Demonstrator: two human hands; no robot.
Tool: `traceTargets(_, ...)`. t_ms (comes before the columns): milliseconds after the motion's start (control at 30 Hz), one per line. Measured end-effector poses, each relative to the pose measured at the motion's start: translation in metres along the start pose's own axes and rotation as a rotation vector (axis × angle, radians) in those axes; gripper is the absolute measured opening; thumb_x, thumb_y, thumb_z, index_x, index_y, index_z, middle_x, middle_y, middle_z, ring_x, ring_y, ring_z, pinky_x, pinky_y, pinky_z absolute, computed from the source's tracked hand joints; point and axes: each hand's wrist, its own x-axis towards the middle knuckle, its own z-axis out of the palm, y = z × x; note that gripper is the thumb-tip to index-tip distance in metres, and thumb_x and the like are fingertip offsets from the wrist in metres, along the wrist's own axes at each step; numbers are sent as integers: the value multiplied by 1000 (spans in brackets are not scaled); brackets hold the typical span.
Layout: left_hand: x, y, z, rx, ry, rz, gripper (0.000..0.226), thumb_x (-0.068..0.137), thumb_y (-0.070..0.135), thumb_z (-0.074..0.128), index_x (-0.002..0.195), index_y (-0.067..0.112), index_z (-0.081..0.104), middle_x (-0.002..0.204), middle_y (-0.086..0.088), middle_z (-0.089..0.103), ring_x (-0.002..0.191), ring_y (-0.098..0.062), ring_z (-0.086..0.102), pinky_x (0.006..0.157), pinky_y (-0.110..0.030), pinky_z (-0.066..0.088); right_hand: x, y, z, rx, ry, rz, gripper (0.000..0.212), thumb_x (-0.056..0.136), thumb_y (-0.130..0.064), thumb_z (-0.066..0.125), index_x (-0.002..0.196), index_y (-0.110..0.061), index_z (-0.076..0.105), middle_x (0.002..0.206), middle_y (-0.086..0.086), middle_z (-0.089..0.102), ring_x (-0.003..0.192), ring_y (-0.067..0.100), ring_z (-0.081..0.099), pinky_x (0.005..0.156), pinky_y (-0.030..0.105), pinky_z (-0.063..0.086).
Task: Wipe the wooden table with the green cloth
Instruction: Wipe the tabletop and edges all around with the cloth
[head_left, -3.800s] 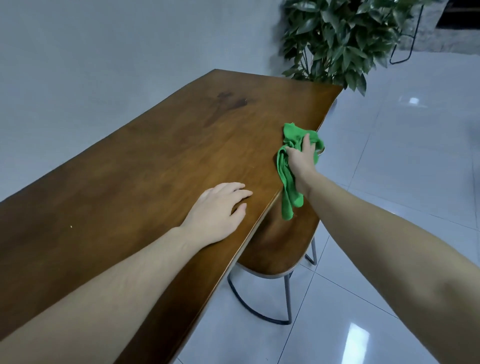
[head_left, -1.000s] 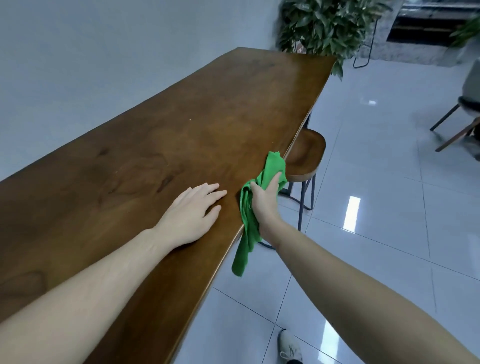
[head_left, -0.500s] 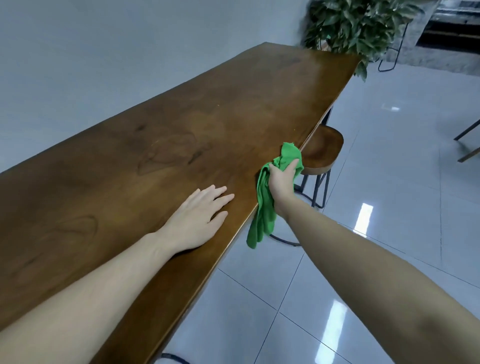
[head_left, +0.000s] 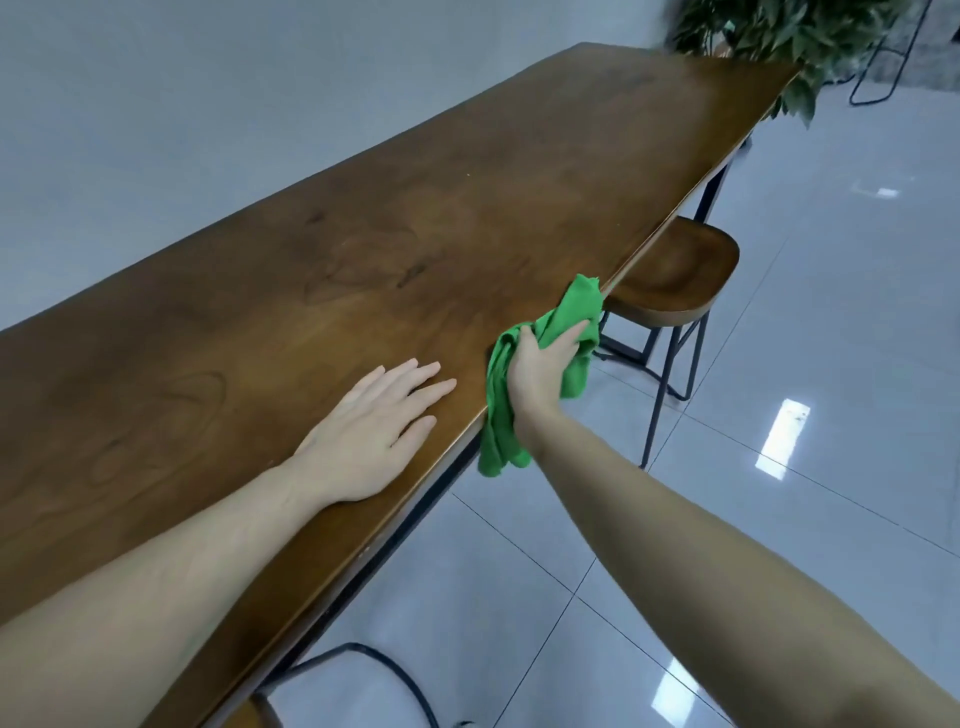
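A long dark wooden table (head_left: 363, 249) runs from the near left to the far right. My right hand (head_left: 537, 371) grips a crumpled green cloth (head_left: 574, 312) against the table's right edge. Part of the cloth hangs below the edge, and its upper tip lies on the tabletop. My left hand (head_left: 371, 434) rests flat on the wood, fingers apart, a short way left of the cloth.
A wooden stool (head_left: 675, 280) on black metal legs stands tucked under the table's right edge, just beyond the cloth. A second stool's frame (head_left: 363, 660) shows below near me. A leafy plant (head_left: 779, 36) stands at the far end. A glossy tiled floor (head_left: 779, 415) lies to the right.
Since 3.8 s ago my right hand has brought the cloth back along the right edge, close to my left hand. In the last half second both hands stay almost still.
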Motion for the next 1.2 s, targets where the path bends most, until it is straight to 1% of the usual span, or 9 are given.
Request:
traceTargets(267, -2, 1, 0, -27, 14, -10, 49, 106, 44, 22, 153, 34, 30, 162, 15, 20, 150, -4, 7, 123, -32, 3, -72, 41, 21, 27, -95, -1, 81, 106, -31, 44, 159, -31, -17, 171, -5, -10, 157, 11, -4, 124, 35, 6)
traceTargets(400, -5, 0, 3, -14, 36, -4, 48, 106, 41, 24, 152, 32, 32, 161, 13, 23, 150, -6, 10, 123, -32, 5, -66, 39, 22, 8, -76, 2, 85, 104, -32, 47, 159, -31, -18, 171, -7, -9, 157, 11, -3, 126, 44, 5)
traceTargets(467, -4, 1, 3, -10, 37, -4, 48, 106, 40, 25, 152, 31, 33, 161, 12, 24, 150, -7, 11, 123, -32, 5, -59, 34, 20, 19, -64, -5, 88, 102, -32, 49, 159, -31, -18, 171, -6, -8, 157, 13, -2, 126, 45, 5)
traceTargets(600, -5, 4, 2, -43, 37, -17, 48, 105, 39, 27, 152, 34, 32, 161, 13, 23, 150, -7, 11, 123, -32, 4, -35, 16, 13, 35, -23, 13, 90, 101, -30, 52, 160, -29, -16, 171, -3, -2, 156, 20, 12, 125, 42, 13)
traceTargets(733, -24, 4, -6, -96, -63, -33, 51, 104, 47, 30, 154, 37, 25, 163, 14, 15, 151, -7, 6, 124, -37, 3, -16, 3, 9, 34, 5, 53, 96, 98, -32, 56, 159, -30, -19, 171, 2, 6, 152, 30, 26, 122, 52, 25)
traceTargets(800, -42, 0, -11, -88, -115, -28, 53, 103, 49, 30, 155, 38, 22, 164, 14, 12, 151, -8, 4, 124, -38, 4, -22, 4, 10, 24, 14, 61, 92, 99, -34, 51, 158, -32, -20, 171, 3, 7, 150, 32, 29, 120, 54, 28)
traceTargets(967, -103, -17, -16, -67, -125, -6, 53, 104, 48, 31, 155, 38, 21, 164, 13, 12, 151, -9, 5, 123, -36, 6, -97, 30, 32, -19, -2, 28, 85, 99, -36, 44, 158, -36, -18, 171, -1, 9, 150, 31, 28, 120, 56, 27)
traceTargets(1100, -160, -38, -19, -57, -109, -17, 52, 104, 48, 28, 155, 39, 22, 164, 13, 13, 151, -8, 5, 124, -38, 6, -171, 64, 50, -13, -52, 58, 94, 82, -50, 42, 155, -46, -17, 170, -6, 10, 151, 28, 28, 119, 57, 29)
traceTargets(1200, -197, -52, -20, -29, -109, -36, 52, 104, 47, 26, 155, 40, 20, 164, 13, 11, 151, -8, 3, 124, -39, 5, -230, 83, 62, 3, -58, 36, 91, 90, -47, 46, 157, -42, -16, 171, -7, 6, 153, 24, 23, 121, 55, 26)
